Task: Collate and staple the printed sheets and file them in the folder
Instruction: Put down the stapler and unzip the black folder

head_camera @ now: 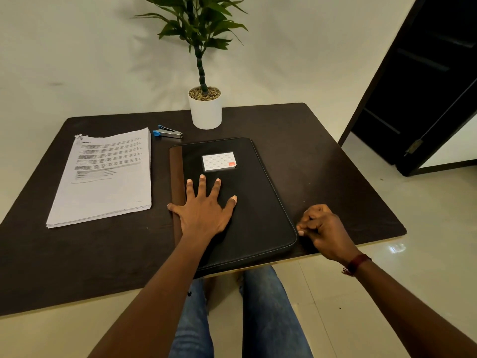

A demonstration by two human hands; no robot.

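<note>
A closed black folder (258, 202) with a brown spine and a white label lies near the table's front edge. My left hand (204, 210) presses flat on its cover, fingers spread, thumb on the spine. My right hand (322, 228) is at the folder's near right corner, fingers curled, thumb and forefinger pinching at the folder's rim; what they pinch is hidden. A thick stack of printed sheets (103, 182) lies to the left of the folder. Behind it is a small blue and silver stapler (167, 132).
A white pot with a green plant (205, 109) stands at the back edge of the dark table (322, 151). The floor drops away right of the table. A dark open door (418, 99) is at the far right. My legs are under the front edge.
</note>
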